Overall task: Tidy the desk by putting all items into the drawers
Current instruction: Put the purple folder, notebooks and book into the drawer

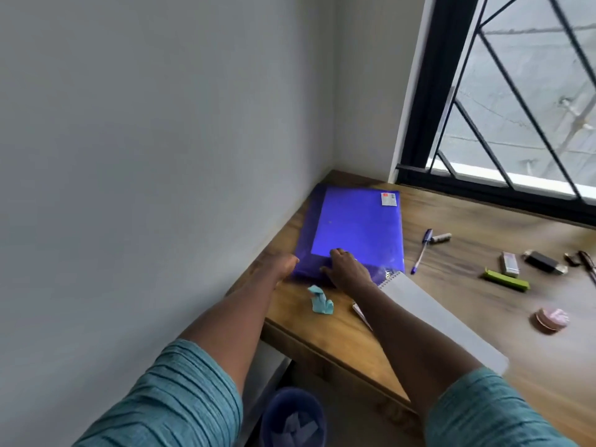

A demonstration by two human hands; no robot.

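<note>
A blue plastic folder [358,227] lies flat on the wooden desk [467,285] in the corner by the wall. My left hand [280,264] is at its near left corner, with the fingers tucked at the edge. My right hand [346,269] rests on top of the folder's near edge, thumb at the front. A spiral notebook [429,314] lies under my right forearm, partly tucked under the folder. A crumpled light-blue paper [320,303] sits on the desk between my arms.
To the right lie a blue pen [421,253], a small marker [440,237], a green stick [504,279], a silver box [509,262], a black object [543,262] and a pink round case [552,319]. A blue bin [292,417] stands below the desk. A barred window fills the right.
</note>
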